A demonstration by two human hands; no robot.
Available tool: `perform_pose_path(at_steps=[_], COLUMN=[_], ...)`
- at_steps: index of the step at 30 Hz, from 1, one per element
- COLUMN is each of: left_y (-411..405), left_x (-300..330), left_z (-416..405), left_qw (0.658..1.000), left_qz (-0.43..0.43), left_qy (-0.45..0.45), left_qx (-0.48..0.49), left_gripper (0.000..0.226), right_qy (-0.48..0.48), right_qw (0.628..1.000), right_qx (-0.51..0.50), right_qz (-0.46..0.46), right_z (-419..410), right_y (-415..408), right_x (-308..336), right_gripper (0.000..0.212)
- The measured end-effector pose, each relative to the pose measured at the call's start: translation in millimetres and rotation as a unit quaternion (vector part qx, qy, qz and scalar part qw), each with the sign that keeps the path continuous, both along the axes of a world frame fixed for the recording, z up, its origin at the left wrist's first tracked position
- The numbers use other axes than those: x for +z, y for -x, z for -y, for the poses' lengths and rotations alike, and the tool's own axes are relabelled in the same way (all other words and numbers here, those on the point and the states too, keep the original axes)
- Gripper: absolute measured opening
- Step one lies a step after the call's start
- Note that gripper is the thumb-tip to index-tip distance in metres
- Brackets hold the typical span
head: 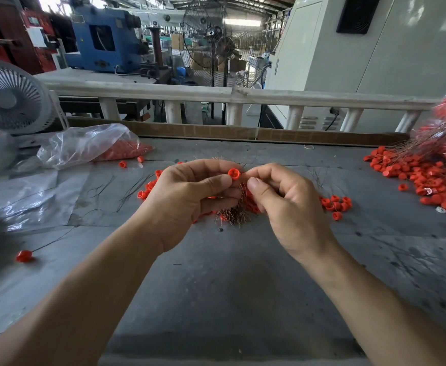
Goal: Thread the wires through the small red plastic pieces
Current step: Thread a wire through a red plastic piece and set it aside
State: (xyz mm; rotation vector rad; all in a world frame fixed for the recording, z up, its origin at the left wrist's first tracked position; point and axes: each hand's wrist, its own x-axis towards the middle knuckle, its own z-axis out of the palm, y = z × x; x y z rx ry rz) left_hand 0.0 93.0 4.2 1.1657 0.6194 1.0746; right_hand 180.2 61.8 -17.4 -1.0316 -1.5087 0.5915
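My left hand (190,196) pinches a small red plastic piece (234,173) between thumb and forefinger, its open cup facing me. Close against that piece from the right, my right hand (282,199) has its thumb and forefinger pinched together; any wire between them is too thin to make out. Below both hands a bundle of thin copper-coloured wires (232,215) lies on the grey table (216,273), partly hidden by my fingers, among loose red pieces (335,203).
A clear plastic bag (89,143) of red pieces lies at the left. A big heap of red pieces with wires (428,178) spreads at the right edge. One threaded piece (24,256) sits near left. A white fan (10,99) stands far left.
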Motion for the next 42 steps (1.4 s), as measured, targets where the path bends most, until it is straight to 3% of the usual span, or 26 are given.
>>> perform_pose_path(at_steps=[15,22,25,28,30,35,42], left_y=[-1.2,-1.9,-0.5,0.5,0.3,-1.0,-2.3], left_x=[3.0,2.5,1.6,1.1,1.1,-0.3,-2.6], left_z=[1.8,1.5,0.2,-0.4,-0.2,0.8,0.3], left_qw=[0.999,0.998,0.998,0.998,0.998,0.998,0.999], left_qz=[0.036,0.039,0.037,0.03,0.027,0.013,0.001], left_qy=[0.025,0.044,0.048,0.049,0.05,0.052,0.049], left_qx=[-0.004,-0.008,0.005,0.012,0.013,0.023,0.022], left_gripper=[0.034,0.026,0.028,0.029,0.03,0.033,0.028], right_qy=[0.1,0.12,0.096,0.078,0.117,0.206,0.246], right_qw=[0.989,0.99,0.99,0.948,0.92,0.896,0.885], right_qx=[0.077,0.068,-0.07,-0.254,-0.312,-0.289,-0.213], right_qz=[-0.071,0.003,0.081,0.177,0.208,0.266,0.332], right_z=[1.3,1.7,-5.3,-14.0,-16.8,-15.0,-15.7], right_y=[1.0,0.4,-12.2,-37.4,-55.4,-72.2,-61.7], right_x=[2.5,2.4,3.0,6.7,8.7,7.1,3.2], right_gripper=[0.018,0.013,0.013,0.008,0.009,0.025,0.016])
